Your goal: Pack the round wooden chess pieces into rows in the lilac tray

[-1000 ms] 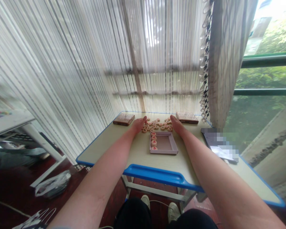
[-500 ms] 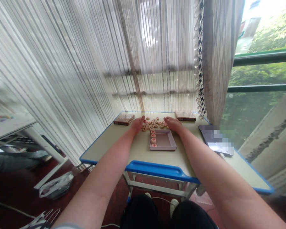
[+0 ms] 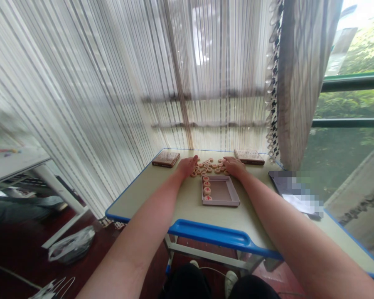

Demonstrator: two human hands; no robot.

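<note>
Several round wooden Chinese chess pieces [image 3: 209, 170] lie in a loose pile near the back of the desk. My left hand [image 3: 188, 165] rests at the pile's left edge, fingers stretched out and touching or close to the outer pieces. At the right edge, my right hand [image 3: 234, 165] lies with fingers extended beside the pieces, holding nothing. Between my forearms, just in front of the pile, sits a shallow open box [image 3: 221, 204]. A column of chess pieces with red characters [image 3: 207, 190] lines its left wall.
Two flat brown boxes stand at the back, a left one [image 3: 166, 159] and a right one [image 3: 249, 156]. A dark tablet-like object [image 3: 280, 181], partly blurred out, lies on the right. The desk has a blue rim with a tray groove [image 3: 210, 233]. Curtains [image 3: 218, 83] hang behind.
The view has shifted slightly, so the desk sits lower and further right. Both hands have drawn a little closer around the pile, whose pieces look more gathered.
</note>
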